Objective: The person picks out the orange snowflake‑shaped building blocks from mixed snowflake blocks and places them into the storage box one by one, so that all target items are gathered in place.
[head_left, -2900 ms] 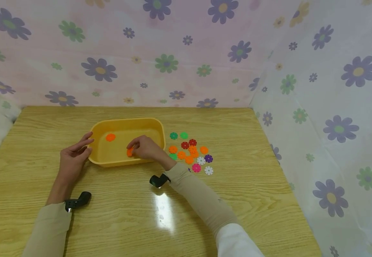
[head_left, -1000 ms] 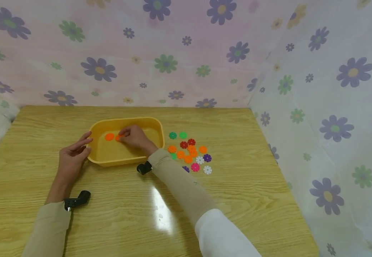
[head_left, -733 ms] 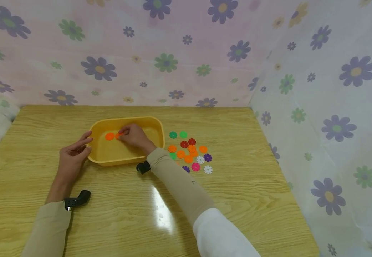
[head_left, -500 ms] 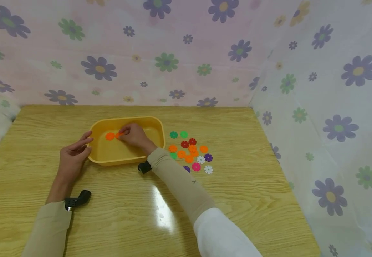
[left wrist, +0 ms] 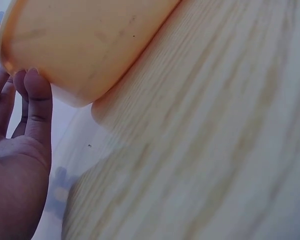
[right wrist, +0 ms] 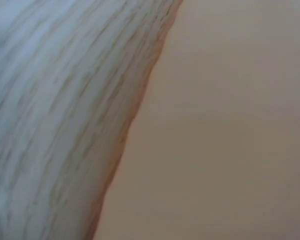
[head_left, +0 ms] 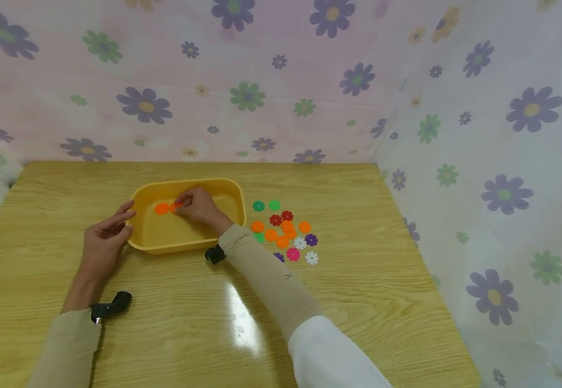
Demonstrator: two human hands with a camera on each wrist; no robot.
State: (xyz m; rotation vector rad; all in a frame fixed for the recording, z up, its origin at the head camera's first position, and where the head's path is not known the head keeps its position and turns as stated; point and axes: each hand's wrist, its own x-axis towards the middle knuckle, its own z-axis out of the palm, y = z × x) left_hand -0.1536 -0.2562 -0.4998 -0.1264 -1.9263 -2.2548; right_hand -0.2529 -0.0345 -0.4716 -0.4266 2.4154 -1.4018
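Note:
My left hand (head_left: 101, 245) grips the left end of a yellow plastic tub (head_left: 184, 248), its fingertips at the rim. In the left wrist view, fingertips of the left hand (left wrist: 20, 165) touch the outer wall of the tub (left wrist: 90, 45). Inside the tub, my right hand (head_left: 200, 207) pinches an orange notched disc (head_left: 176, 207), partly hidden by the fingers. Just left of it, a second orange disc (head_left: 161, 208) lies on the tub floor, its edge meeting or nearly meeting the held one. The right wrist view shows only the tub's blurred wall (right wrist: 210, 125) and wood.
Right of the tub, several loose notched discs lie on the wooden table (head_left: 358, 291): orange (head_left: 304, 227), dark red (head_left: 275, 220), green (head_left: 258, 206), white (head_left: 312, 258), purple (head_left: 311, 240) and pink (head_left: 293, 254). Flowered cloth (head_left: 247, 97) stands behind the table and at its sides.
My right hand has carried its orange disc leftward and back inside the tub, beside the other orange disc. Over the last second it has barely moved. The left hand has stayed at the rim.

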